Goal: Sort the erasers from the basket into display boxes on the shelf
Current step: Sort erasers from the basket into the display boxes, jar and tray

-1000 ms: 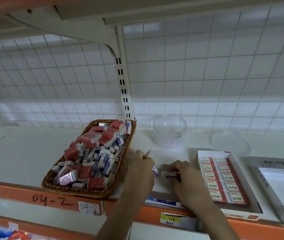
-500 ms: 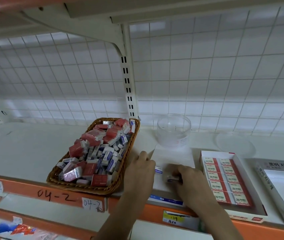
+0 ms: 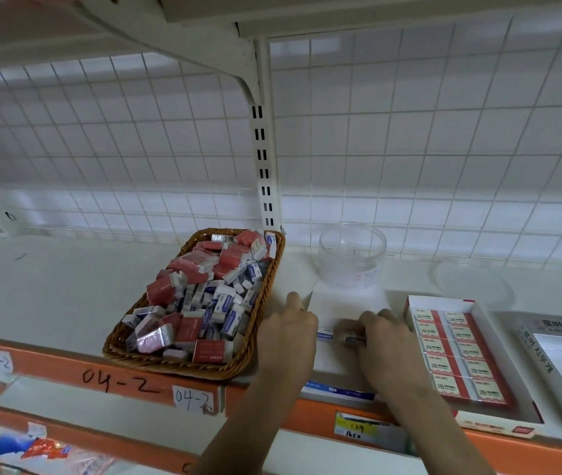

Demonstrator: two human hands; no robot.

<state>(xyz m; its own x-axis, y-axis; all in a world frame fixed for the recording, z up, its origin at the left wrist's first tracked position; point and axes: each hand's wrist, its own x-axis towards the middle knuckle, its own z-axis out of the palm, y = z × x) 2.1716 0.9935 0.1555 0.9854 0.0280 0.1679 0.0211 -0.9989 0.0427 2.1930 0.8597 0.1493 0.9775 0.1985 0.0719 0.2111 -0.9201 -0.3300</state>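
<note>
Hands are seen low over the white display box (image 3: pixel 348 303) at the front of the shelf (image 3: pixel 50 296), left hand (image 3: pixel 288 332) at its left wall, right hand (image 3: pixel 384 341) over its middle. Right hand is curled and a small eraser (image 3: pixel 351 337) is pinched at its tips (wrapper blurred, colour not readable). Left hand is curled too, one digit raised against the box wall. A blue-sleeved eraser (image 3: pixel 324 335) is seen just right of it on the box floor, but whether it is gripped or only touched cannot be told. Both erasers are laid with the long axis left to right across the box, end to end and nearly touching, so a row is judged to be started in the box.

Supply is held in the wicker basket (image 3: pixel 176 366), just left of the box, heaped with red and blue-sleeved erasers in no order. Basket is placed left of both hands, and the left hand is clearly nearer; the right would have to be crossed over the left to reach it. Next pick is judged best taken by the left hand, with the piece turned to the same left-right axis before it is set down. Red ones are judged to belong in the red-printed box (image 3: pixel 457 354) on the right, nearer the right hand; two columns of 2B erasers are seen in it.
</note>
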